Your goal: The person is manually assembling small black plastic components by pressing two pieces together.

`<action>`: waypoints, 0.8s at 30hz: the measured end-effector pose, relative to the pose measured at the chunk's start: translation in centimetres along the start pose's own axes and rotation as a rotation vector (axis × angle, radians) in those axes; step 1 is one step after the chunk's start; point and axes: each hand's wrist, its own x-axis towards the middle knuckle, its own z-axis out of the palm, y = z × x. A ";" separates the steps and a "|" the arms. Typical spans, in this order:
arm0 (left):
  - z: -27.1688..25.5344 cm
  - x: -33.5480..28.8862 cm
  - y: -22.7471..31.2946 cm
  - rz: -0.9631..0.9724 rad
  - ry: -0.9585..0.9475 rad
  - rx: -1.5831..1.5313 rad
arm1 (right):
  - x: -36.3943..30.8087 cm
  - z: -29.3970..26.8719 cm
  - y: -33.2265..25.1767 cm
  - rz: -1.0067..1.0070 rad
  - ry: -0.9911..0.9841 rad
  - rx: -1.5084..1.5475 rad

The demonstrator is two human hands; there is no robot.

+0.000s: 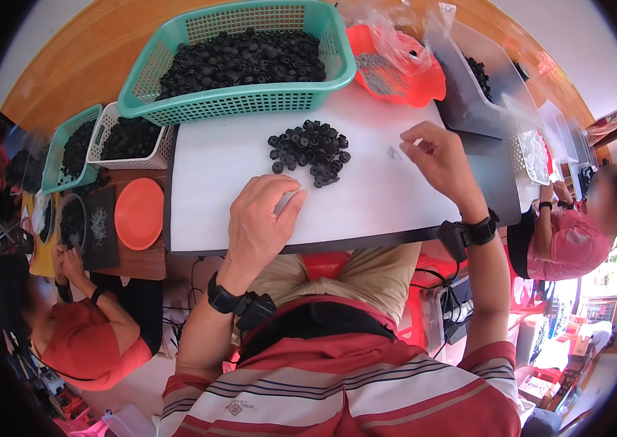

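A loose pile of small black ring-like parts [312,149] lies on the white work surface [214,175]. Just below the pile, my left hand [261,215] has its fingers curled, with thumb and index tips brought close together. Whatever sits between those tips, if anything, is too small to make out. To the right, my right hand [439,160] hovers beside a few thin metal pins [394,152]. Its thumb and index finger are also pinched near each other, and I cannot see what they hold.
A green basket [243,109] full of black parts stands behind the pile. Right of it is a red tray [425,84] with thin metal pins and a plastic bag. A clear bin [469,109] stands far right, an orange plate [139,213] left. Co-workers sit at both sides.
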 end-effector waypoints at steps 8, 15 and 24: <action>-0.1 -0.2 0.6 -0.017 -0.010 0.007 | -2.0 1.5 0.5 0.065 -0.027 -0.099; -0.2 -0.3 0.6 -0.006 -0.012 0.008 | -1.8 2.7 1.2 0.080 0.023 -0.187; -0.1 -0.4 0.4 0.035 -0.002 0.026 | -3.1 2.9 1.3 0.166 0.097 -0.069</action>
